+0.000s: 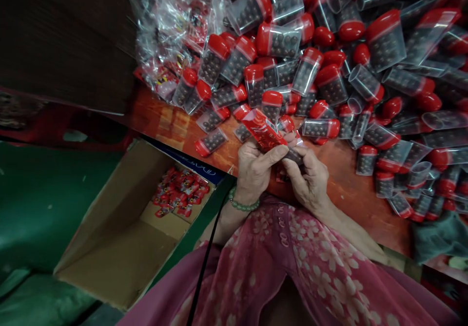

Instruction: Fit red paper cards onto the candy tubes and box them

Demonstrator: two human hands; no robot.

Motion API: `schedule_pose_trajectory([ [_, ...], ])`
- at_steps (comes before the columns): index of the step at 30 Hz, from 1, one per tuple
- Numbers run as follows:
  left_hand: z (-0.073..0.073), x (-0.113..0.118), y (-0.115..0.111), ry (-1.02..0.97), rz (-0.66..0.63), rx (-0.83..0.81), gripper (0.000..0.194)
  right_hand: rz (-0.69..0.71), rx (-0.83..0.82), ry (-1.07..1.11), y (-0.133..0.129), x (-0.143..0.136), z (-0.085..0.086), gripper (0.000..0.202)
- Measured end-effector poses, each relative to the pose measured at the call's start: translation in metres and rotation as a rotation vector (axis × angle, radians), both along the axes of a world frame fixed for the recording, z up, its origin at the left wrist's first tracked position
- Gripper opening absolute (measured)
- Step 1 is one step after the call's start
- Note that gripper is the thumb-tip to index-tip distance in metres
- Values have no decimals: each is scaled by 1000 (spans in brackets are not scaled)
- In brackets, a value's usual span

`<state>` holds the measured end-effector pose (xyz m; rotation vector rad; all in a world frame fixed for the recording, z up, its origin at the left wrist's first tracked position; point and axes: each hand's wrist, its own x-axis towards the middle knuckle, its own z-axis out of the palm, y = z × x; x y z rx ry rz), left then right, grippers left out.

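Note:
My left hand point(253, 170), with a green bead bracelet at the wrist, is closed around a red printed wrapper point(263, 132). The wrapper slants up and to the left. At its lower end shows a clear container of dark balls point(293, 155), gripped by the closed fingers of my right hand point(310, 176). How far the container sits inside the wrapper is hidden by the fingers. Just beyond my hands lie red-capped clear containers filled with dark balls point(271, 104). One of them point(211, 142) lies on its side near the table's edge.
Many more red-capped containers point(365, 82) pile over the back and right of the orange-red table point(343, 180). A clear plastic bag point(175, 28) with red printed pieces lies at the back left. Below the left edge stands an open cardboard box point(120, 233) holding red wrapped items point(181, 189).

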<state>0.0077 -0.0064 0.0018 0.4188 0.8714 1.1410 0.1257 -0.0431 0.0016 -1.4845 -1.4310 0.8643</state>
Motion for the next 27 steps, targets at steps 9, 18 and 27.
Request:
schedule_pose_trajectory([
  [9,-5,-5,2,69,-88,-31,51,57,-355,442,3,1,9,26],
  [18,-2,-1,4,83,5,-1,37,10,-10,34,2,2,0,17],
  [27,-2,-3,8,41,-122,5,38,70,-330,424,5,6,4,27],
])
